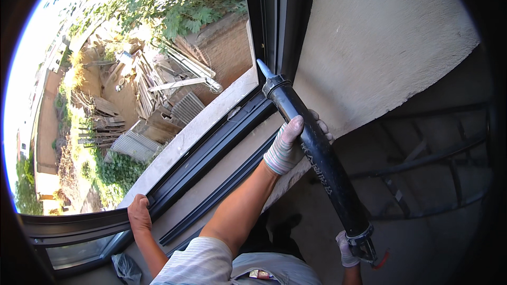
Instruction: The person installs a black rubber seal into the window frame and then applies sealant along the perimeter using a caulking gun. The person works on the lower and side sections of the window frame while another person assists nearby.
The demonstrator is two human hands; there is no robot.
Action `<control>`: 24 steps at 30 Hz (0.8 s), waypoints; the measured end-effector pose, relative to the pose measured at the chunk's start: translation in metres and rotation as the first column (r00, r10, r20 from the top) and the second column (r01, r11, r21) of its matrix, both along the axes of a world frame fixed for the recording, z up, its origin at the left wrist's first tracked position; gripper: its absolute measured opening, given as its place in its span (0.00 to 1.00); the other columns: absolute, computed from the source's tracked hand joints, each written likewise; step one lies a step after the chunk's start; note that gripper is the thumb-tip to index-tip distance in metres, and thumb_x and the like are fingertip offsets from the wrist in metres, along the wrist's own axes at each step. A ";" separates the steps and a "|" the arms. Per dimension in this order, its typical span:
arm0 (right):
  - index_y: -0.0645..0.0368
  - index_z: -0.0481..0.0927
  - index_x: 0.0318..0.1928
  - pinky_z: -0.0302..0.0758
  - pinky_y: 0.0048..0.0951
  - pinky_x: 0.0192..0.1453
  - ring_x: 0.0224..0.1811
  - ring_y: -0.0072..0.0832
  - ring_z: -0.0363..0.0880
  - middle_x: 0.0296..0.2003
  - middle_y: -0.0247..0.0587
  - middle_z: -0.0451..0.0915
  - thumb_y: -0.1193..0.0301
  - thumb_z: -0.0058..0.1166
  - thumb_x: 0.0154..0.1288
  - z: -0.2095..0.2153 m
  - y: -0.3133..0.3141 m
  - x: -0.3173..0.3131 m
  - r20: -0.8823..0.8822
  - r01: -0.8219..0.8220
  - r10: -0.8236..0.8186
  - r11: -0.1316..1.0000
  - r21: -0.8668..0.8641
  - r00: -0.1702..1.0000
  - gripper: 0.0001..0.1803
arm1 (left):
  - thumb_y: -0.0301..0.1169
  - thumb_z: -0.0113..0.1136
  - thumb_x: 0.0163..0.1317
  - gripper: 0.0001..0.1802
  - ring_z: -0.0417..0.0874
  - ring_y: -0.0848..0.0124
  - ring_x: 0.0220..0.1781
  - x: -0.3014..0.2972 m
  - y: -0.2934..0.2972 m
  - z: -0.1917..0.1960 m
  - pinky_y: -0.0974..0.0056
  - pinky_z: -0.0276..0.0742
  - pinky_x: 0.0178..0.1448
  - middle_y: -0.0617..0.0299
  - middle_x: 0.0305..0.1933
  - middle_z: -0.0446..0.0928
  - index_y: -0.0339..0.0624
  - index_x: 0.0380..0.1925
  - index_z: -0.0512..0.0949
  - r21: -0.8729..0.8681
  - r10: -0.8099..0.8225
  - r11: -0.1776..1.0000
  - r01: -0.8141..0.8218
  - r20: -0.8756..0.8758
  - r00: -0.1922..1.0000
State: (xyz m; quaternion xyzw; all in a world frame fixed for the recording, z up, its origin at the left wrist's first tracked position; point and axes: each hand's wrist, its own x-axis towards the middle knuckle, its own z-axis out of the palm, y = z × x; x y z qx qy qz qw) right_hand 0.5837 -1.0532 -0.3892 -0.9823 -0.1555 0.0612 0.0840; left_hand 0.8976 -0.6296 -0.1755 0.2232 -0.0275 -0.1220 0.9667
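Caulking gun [326,166], long and black, lies slantwise across the middle of the view, its long axis running from the nozzle at the far left to the handle at the near right. The left hand [288,145], in a pale striped glove, is wrapped round the barrel toward its far end: the thumb presses on the left flank and the fingertips come round to show on the right. The right hand [347,250], also gloved, is at the near end, just left of the handle; its fingers are mostly hidden there, so I cannot tell whether they squeeze the trigger. A red hooked piece [382,260] juts out to the right of that end.

Beyond the left hand, which is the nearer to the tip, the pale blue nozzle [265,68] points far and left, at the corner where the dark upright frame [269,16] meets the lower rail [208,140]. Whether the tip touches the frame or sits just off it, I cannot tell.

Farther out, dark strips [219,196] lie along the ledge, left of the left forearm. Past them, another person's bare hand [139,214] rests at the near left end of the rail. A rough pale wall [385,37] spreads far right.
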 end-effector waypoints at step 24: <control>0.48 0.69 0.25 0.69 0.27 0.32 0.26 0.23 0.70 0.22 0.29 0.69 0.63 0.49 0.75 0.102 0.051 0.036 0.018 -0.036 0.039 0.993 -0.114 0.999 0.16 | 0.54 0.71 0.62 0.32 0.86 0.55 0.52 -0.009 -0.001 -0.050 0.48 0.86 0.58 0.54 0.46 0.82 0.43 0.55 0.74 -0.124 -0.008 0.992 -0.019 -0.216 0.976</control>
